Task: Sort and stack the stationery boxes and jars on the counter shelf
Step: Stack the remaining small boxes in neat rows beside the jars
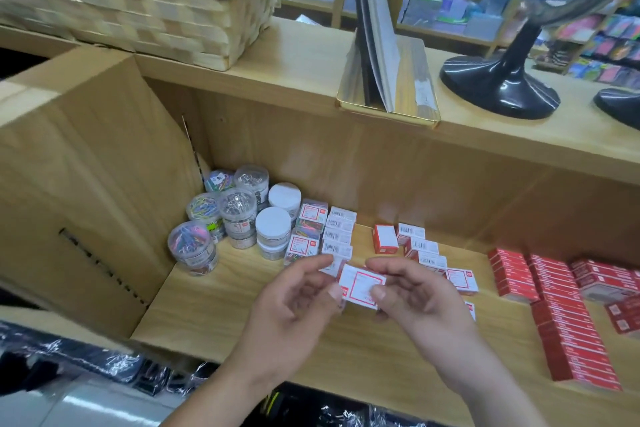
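Both hands pinch 1 small box point(360, 282) between them, just above the shelf point(214, 298). The left hand point(294, 305) curls thumb and fingers on its left end, the right hand point(419, 298) on its right end. The box is white with a red-framed label. Clear jars point(235, 215) stand beyond the left hand. Red box stacks point(568, 333) lie right of the right hand on pale wood. A woven basket point(145, 10) sits on the counter above.

Stationery shop: coloured paper packs point(429, 7) are filling the back shelves point(446, 34), a globe point(519, 42) is standing on the counter point(294, 52).
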Demonstrator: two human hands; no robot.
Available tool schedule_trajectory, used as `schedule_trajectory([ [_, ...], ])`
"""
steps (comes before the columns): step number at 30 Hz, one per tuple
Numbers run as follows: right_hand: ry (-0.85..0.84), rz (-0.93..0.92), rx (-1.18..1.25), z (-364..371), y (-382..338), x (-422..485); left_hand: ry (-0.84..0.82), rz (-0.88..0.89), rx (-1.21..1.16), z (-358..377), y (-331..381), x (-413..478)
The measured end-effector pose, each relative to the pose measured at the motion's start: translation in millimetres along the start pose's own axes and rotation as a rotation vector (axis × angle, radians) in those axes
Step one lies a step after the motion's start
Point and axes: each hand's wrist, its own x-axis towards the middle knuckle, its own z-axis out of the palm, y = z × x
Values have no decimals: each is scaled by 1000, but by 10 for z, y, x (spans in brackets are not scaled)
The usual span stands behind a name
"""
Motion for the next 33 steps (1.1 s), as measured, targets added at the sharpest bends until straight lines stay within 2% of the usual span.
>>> schedule_trajectory([
  [4,29,-32,21,78,-49,33,-43,-44,18,-60,-74,20],
  [6,124,-7,67,129,-50,89,-125,-59,13,-52,-65,31],
  [8,209,12,53,170,-55,148,-134,-42,17,-22,-53,56],
  [13,32,87,-73,272,-37,153,-11,-51,-37,37,-76,183],
  [17,125,58,-76,265,51,350,-11,-24,118,-29,-227,238],
  [20,178,10,-262,208,37,659,63,-23,214,-143,-306,289],
  [23,248,-85,-551,190,64,1082,34,6,275,-239,-292,326],
  [27,311,-87,-719,231,262,1482,53,35,345,-352,-343,387],
  [29,377,-73,-718,276,359,1538,71,50,387,-409,-390,416],
  [33,501,26,-522,352,389,1542,70,138,531,-496,-445,474],
])
